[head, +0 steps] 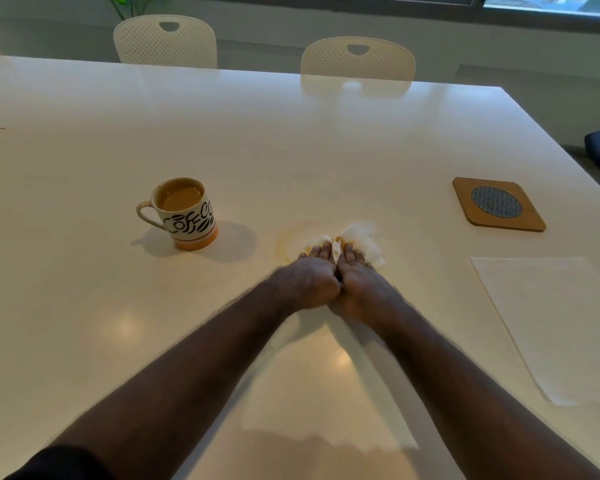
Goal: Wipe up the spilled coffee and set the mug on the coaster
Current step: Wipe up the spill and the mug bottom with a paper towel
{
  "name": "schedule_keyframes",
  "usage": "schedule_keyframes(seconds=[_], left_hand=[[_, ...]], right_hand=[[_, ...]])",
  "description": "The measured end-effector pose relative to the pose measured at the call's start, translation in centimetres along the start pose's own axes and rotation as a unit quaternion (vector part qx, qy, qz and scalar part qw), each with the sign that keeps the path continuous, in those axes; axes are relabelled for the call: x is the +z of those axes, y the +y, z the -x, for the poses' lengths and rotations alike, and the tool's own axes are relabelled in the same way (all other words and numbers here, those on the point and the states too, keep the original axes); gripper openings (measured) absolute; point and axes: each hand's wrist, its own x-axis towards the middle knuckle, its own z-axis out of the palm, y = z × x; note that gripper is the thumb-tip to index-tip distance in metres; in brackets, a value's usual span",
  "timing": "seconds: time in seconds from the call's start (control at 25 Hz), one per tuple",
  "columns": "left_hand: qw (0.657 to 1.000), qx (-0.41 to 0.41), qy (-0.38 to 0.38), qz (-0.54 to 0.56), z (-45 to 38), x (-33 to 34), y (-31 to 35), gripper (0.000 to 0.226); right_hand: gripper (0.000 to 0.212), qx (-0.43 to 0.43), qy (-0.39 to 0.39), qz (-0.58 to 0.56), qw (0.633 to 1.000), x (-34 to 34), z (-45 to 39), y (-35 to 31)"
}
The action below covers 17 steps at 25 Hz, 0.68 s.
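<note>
Both hands side by side, left hand (310,282) and right hand (359,282) pressing a crumpled paper towel (359,239) into the coffee ring (291,237) — fingers look flat, no closed grip. Mug (184,213) sits well left, coaster (497,204) well right near the counter (291,133) edge — open path between them. Spare towel sheet (551,323) lies near right.

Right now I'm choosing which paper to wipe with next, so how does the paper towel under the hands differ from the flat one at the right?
The crumpled paper towel is bunched up, while the flat paper towel lies spread out. The crumpled one shows a tan coffee stain near the fingers and sits on the spill ring; the flat one looks clean. The left hand and right hand press the crumpled one; nothing touches the flat one. Both are white paper.
</note>
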Motion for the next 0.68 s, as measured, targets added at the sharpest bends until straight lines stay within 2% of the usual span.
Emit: schedule_keyframes(seconds=[0.32, 0.52, 0.68], left_hand=[[0.996, -0.081, 0.041, 0.009, -2.5, -3.4, -5.4, 0.061], [0.985, -0.15, 0.063, 0.056, 0.2, -2.9, -6.4, 0.069], [0.979, -0.183, 0.067, 0.066, 3.1, -2.0, -5.1, 0.064]], right_hand=[[0.073, -0.033, -0.049, 0.028, 0.998, -1.9, -7.2, -3.4], [0.074, -0.092, -0.062, 0.079, 0.991, -1.3, -7.9, -4.8], [0.072, -0.141, -0.071, 0.098, 0.983, -0.7, -6.8, -5.3]])
